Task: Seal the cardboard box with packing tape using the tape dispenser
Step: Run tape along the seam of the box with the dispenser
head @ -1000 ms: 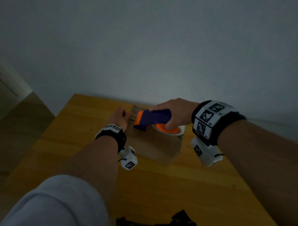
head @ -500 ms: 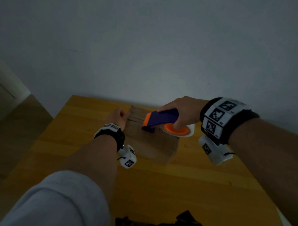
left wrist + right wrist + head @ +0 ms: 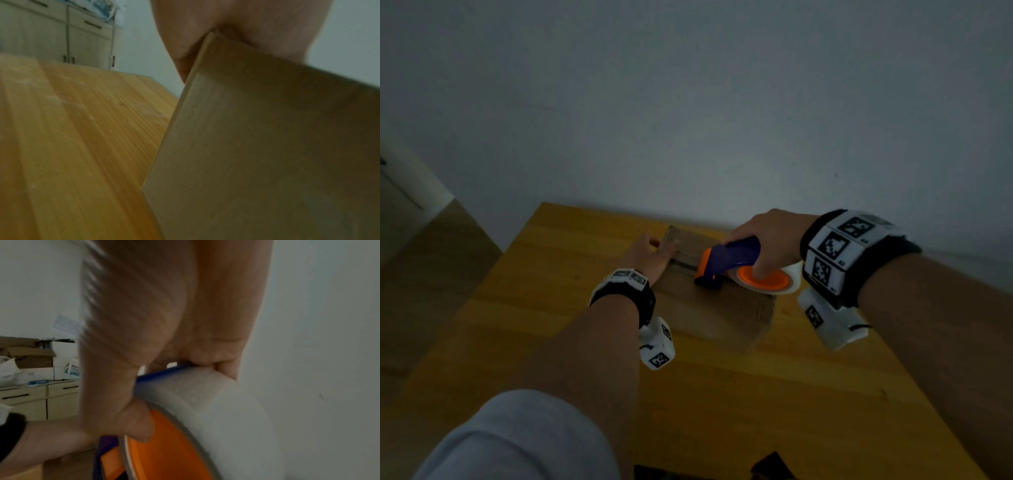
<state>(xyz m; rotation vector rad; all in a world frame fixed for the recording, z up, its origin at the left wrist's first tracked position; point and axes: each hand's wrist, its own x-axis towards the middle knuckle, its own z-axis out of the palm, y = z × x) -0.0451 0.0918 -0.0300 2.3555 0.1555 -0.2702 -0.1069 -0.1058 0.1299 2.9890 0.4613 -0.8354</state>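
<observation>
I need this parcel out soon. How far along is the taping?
Partway. Done: the flaps of the cardboard box lie shut. In hand: the right hand runs the tape dispenser along the top while the left hand holds the box's far-left corner. Left: finishing the strip and cutting it.

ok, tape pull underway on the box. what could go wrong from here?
1. The left hand steadies only the cardboard box's far-left corner; the box may slide or twist under the pull.
2. The right hand grips the tape dispenser one-handed; if it tilts, the tape could wander off the seam or wrinkle.
</observation>
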